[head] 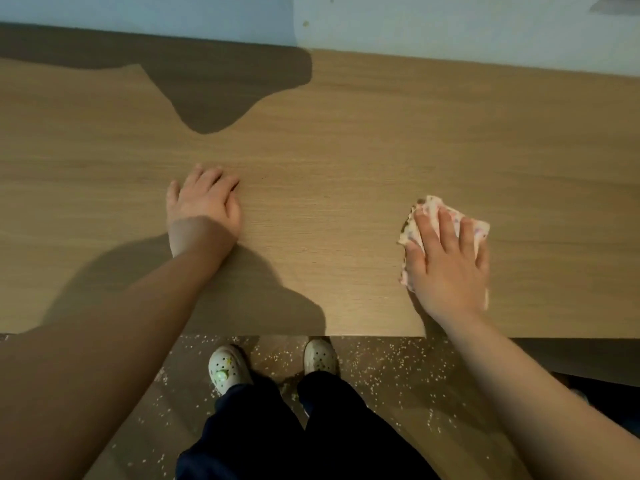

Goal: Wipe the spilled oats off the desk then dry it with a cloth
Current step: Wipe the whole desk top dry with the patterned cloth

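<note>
A wide wooden table (346, 133) fills most of the view, its far edge against a pale wall (450, 26) and its near edge running across the lower part of the picture. Dark shadows lie across its far left part and along the near edge under the left arm. Below the near edge is a brown floor (398, 393), where the person stands in dark trousers (277, 438).

The left hand (204, 199) lies palm down on the bare table, left of centre and about midway between the far and near edges, fingers straight and close together, holding nothing. The right hand (450, 268) lies flat toward the right, nearer the near edge, fingers straight and slightly spread, pressing down on the cloth (429, 206). The cloth is pale with small coloured specks, bunched under the palm and showing past the fingertips and beside the thumb.

White clogs (227, 370) stand just under the near edge. Oats (391, 355) are scattered over the floor around them.
</note>
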A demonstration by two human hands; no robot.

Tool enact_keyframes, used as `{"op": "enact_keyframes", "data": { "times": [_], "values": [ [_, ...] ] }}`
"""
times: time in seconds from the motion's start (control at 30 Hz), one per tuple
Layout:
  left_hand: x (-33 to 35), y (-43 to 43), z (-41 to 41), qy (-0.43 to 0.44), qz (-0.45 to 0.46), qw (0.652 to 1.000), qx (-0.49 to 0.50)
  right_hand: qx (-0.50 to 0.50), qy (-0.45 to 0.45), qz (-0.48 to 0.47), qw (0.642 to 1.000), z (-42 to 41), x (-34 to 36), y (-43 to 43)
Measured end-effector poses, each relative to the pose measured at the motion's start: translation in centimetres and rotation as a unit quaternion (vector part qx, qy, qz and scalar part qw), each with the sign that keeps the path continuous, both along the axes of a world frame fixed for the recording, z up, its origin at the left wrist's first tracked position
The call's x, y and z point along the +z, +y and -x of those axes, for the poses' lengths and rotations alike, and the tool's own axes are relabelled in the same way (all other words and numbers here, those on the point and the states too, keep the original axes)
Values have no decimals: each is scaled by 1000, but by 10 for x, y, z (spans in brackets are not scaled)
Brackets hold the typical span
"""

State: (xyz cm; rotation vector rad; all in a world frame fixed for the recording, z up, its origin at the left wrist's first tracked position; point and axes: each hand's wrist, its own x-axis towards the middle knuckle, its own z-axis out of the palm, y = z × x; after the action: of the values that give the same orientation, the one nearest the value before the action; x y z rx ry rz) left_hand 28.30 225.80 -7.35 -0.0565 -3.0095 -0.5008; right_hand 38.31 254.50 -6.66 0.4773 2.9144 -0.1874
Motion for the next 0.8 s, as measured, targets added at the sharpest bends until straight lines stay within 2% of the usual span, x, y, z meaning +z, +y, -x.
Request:
{"op": "enact_keyframes", "data": {
  "times": [0.03,0.07,0.13,0.2,0.3,0.37,0.47,0.53,0.57,0.6,0.67,0.73,0.8],
  "values": [
    [1,3,-4,-3,1,1000,-7,-39,4,6,999,5,5,-9],
    [3,8,-10,-12,12,1000,-14,-31,2,10,999,7,5,-24],
    [6,21,-25,-45,47,998,-14,107,22,-4,994,-5,-2,-62],
    [9,32,-42,-89,75,993,-4,255,49,-9,966,-29,-6,-96],
    [10,42,-70,-122,83,989,-16,288,42,4,957,-39,-1,-86],
    [12,45,-86,-124,76,989,-29,234,6,-20,972,-36,1,-43],
    [11,51,-98,-131,91,987,-31,36,28,-14,999,-24,3,29],
    [9,53,-99,-129,114,985,-25,-57,15,10,998,-16,6,39],
    [8,54,-99,-129,124,983,-26,-72,6,15,997,-15,6,29],
    [8,55,-100,-132,130,982,-27,-57,0,10,998,-16,8,14],
    [8,54,-100,-139,134,981,-28,61,9,11,998,-23,4,-31],
    [9,54,-100,-146,137,979,-29,210,33,29,977,-39,0,-76],
    [10,54,-100,-149,134,979,-29,297,33,31,954,-44,1,-92]
  ]
}}
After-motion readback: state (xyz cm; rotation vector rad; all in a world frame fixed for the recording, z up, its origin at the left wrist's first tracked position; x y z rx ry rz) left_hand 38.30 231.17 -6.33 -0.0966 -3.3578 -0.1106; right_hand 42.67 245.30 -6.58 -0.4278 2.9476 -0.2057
